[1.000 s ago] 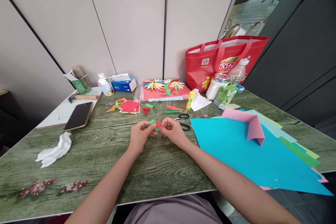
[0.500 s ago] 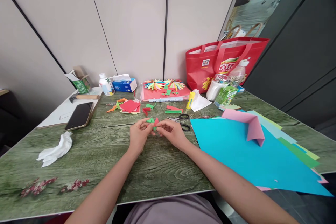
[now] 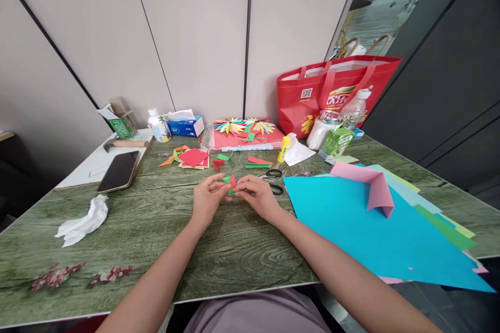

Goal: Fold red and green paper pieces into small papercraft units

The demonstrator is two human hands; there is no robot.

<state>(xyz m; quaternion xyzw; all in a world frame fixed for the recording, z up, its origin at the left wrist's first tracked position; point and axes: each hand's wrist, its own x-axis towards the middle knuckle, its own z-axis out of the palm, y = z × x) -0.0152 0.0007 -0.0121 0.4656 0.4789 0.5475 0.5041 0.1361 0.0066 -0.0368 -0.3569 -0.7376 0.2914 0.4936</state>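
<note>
A small folded piece of red and green paper [image 3: 229, 182] is pinched between both my hands just above the green wood-grain table [image 3: 156, 229]. My left hand [image 3: 208, 199] grips its left side with fingers closed. On its right side my right hand [image 3: 255, 196] holds it with fingers closed too. Black scissors [image 3: 273, 179] lie right behind my right hand. More folded red, green and orange paper bits [image 3: 219, 158] are scattered farther back.
Large coloured sheets [image 3: 371, 223], blue on top with a bent pink one, cover the right side. A phone [image 3: 117, 170] and crumpled tissue [image 3: 84, 221] lie left. At the back stand paper stars [image 3: 242, 126], glue stick [image 3: 284, 149], tissue box [image 3: 186, 125], bottles and a red bag [image 3: 332, 91].
My hands have closed in on each other, and the paper piece is more covered by my fingers than before. Nothing else on the table has moved.
</note>
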